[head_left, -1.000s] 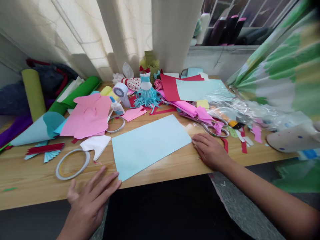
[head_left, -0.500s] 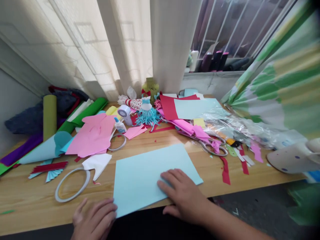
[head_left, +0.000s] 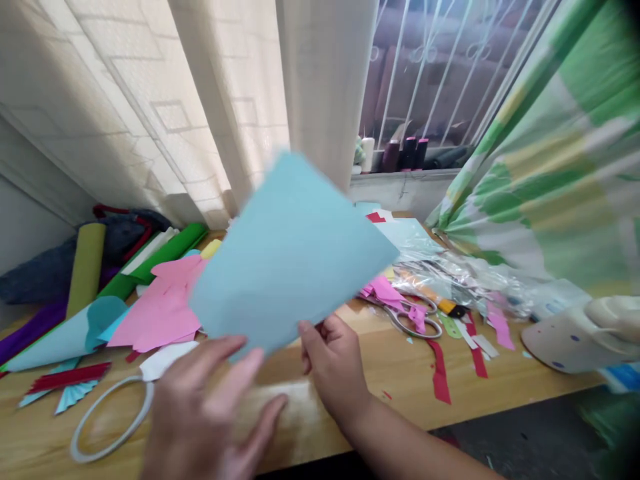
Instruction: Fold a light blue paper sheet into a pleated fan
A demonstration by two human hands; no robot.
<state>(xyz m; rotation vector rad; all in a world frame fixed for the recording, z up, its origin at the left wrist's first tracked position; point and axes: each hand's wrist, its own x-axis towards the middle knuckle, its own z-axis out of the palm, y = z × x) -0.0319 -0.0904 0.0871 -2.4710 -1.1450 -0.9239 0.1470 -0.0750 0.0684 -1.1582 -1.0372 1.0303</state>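
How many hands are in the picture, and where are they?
2. The left hand, blurred with fingers spread, is at the lower left of the blue sheet. The right hand pinches the sheet's lower edge. No others show.

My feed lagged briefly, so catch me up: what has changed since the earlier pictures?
The light blue sheet, flat before, has been lifted off the table and tilted up. The right hand now grips its near edge. The left hand is spread near the lower corner, too blurred to tell contact. The scissors and pink paper stayed put.
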